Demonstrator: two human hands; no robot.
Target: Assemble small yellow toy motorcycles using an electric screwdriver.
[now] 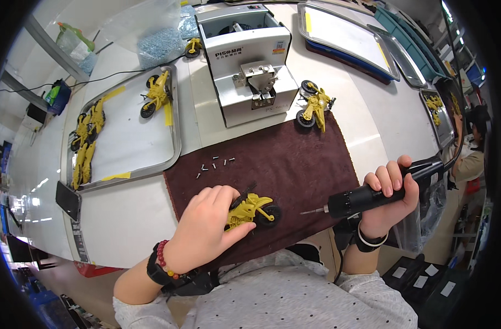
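Observation:
My left hand (206, 223) grips a yellow toy motorcycle (252, 208) with black wheels, lying on a dark brown cloth (310, 164). Its rear part is hidden under my fingers. In my right hand (391, 192) is a black electric screwdriver (365, 198), held nearly level. The screwdriver's bit points left toward the toy's front wheel, with a gap between them. Several small silver screws (215, 164) lie loose on the cloth beyond my left hand. Another yellow toy motorcycle (315, 106) rests at the cloth's far right corner.
A grey-white screw feeder machine (247, 77) stands beyond the cloth. On the left, a metal tray (176, 137) holds several yellow toy motorcycles and parts. A phone (68, 200) lies by the table's left edge. Stacked trays (346, 41) sit far right. A co-worker (472, 159) is at the right.

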